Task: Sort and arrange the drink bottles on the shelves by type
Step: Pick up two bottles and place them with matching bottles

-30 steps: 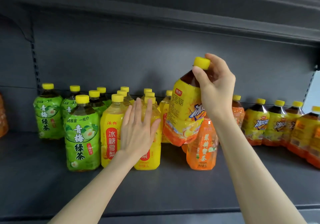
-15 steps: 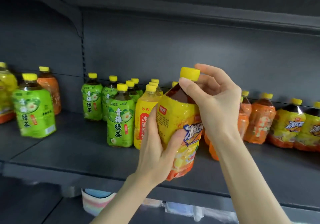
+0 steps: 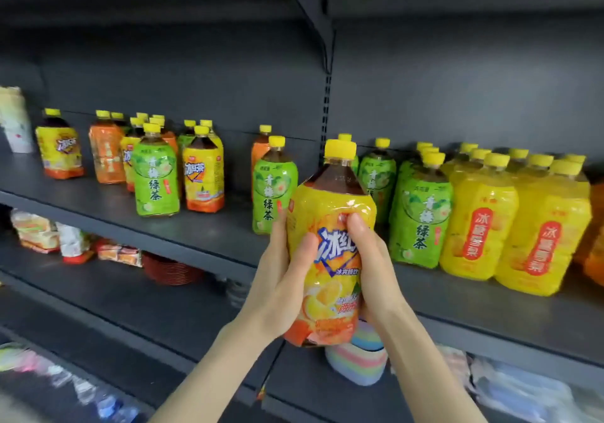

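You are holding the iced tea bottle (image 3: 328,246) upright in front of the shelf (image 3: 209,236), off its surface; your left hand (image 3: 281,279) is wrapping the bottle's left side, fingers curled behind and thumb pressing the front; your right hand (image 3: 372,259) is closing on the right side, thumb lying across the label. The bottle is clear plastic with a dark brown drink showing at the rounded shoulder; a glossy, crinkled yellow wrap is running down to an orange base, and a smooth yellow cap (image 3: 340,149) is sitting on top. Behind it on the dark matte metal shelf, green tea bottles (image 3: 420,223) are standing beside pear bottles (image 3: 480,233) in plain yellow wrap at the right; a mixed cluster (image 3: 157,174) of green, orange and yellow bottles is standing well apart at the left; a striped pastel bundle (image 3: 359,360) is lying on the lower shelf below your hands.
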